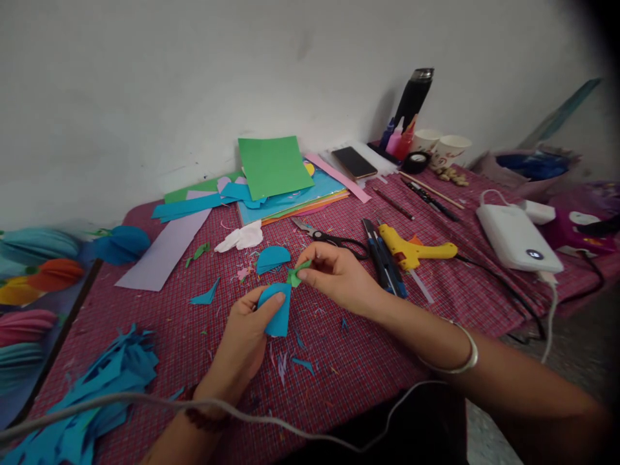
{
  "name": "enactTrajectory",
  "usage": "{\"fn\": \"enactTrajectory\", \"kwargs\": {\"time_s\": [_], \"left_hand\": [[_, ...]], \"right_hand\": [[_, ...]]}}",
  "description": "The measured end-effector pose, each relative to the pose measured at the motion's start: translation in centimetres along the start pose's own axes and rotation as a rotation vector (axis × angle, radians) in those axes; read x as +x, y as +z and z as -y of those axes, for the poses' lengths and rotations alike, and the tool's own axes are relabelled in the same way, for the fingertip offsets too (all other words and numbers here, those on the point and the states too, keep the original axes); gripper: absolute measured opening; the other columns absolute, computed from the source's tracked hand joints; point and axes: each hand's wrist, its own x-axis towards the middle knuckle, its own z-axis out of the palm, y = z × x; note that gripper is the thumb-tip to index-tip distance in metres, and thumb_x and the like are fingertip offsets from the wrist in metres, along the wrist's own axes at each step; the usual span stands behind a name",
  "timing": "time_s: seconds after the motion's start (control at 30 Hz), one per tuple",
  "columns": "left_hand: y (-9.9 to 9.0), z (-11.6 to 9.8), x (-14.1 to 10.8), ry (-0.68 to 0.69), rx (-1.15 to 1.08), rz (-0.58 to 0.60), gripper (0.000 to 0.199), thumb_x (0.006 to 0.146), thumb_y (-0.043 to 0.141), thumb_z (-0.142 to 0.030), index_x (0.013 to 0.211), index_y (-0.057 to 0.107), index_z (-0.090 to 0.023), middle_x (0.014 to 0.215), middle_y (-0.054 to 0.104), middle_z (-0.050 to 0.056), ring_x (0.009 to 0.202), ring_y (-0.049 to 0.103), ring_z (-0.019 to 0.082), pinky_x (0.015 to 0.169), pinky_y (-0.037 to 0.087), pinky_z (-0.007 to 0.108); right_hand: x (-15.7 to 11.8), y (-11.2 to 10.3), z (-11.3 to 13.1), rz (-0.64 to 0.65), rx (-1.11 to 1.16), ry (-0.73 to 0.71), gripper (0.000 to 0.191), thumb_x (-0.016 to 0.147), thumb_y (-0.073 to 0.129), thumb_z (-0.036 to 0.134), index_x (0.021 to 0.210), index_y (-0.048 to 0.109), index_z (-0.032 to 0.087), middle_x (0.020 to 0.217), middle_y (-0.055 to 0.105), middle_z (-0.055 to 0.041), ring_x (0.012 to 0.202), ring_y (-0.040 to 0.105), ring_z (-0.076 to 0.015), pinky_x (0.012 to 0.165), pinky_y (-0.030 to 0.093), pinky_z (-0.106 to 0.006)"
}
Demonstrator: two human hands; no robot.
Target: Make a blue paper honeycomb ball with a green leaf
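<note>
My left hand is closed on a folded blue paper piece, thumb on top of it. My right hand pinches a small green paper piece at the upper edge of the blue piece; whether the two are joined, I cannot tell. Just beyond them lies a blue half-round paper piece on the checked tablecloth. Dark-handled scissors rest behind my right hand. A yellow glue gun and blue-and-black cutter knives lie to its right.
Blue paper scraps are heaped at the front left. Finished paper balls sit beyond the left edge. Green paper, a phone, a power bank and paper cups lie behind. A white cable crosses the foreground.
</note>
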Motion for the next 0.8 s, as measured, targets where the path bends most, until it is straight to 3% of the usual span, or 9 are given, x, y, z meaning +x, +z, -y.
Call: {"fn": "enactTrajectory", "kwargs": {"time_s": [0.27, 0.8], "left_hand": [[0.10, 0.11, -0.04, 0.006, 0.025, 0.005, 0.029, 0.051, 0.088, -0.032, 0.066, 0.070, -0.014, 0.056, 0.060, -0.004, 0.049, 0.046, 0.006, 0.047, 0.039, 0.017], [-0.01, 0.39, 0.20, 0.033, 0.056, 0.008, 0.028, 0.056, 0.085, -0.034, 0.067, 0.068, -0.015, 0.057, 0.059, -0.004, 0.051, 0.046, 0.007, 0.049, 0.039, 0.018]], "right_hand": [[-0.12, 0.54, -0.57, -0.009, -0.230, -0.069, 0.005, 0.080, 0.057, 0.015, 0.076, 0.059, 0.019, 0.072, 0.059, 0.0021, 0.067, 0.052, -0.0117, 0.064, 0.041, -0.026], [-0.06, 0.71, -1.00, 0.003, -0.199, -0.038, 0.005, 0.079, 0.057, 0.016, 0.076, 0.058, 0.019, 0.071, 0.058, 0.0029, 0.066, 0.051, -0.0112, 0.063, 0.040, -0.026]]}}
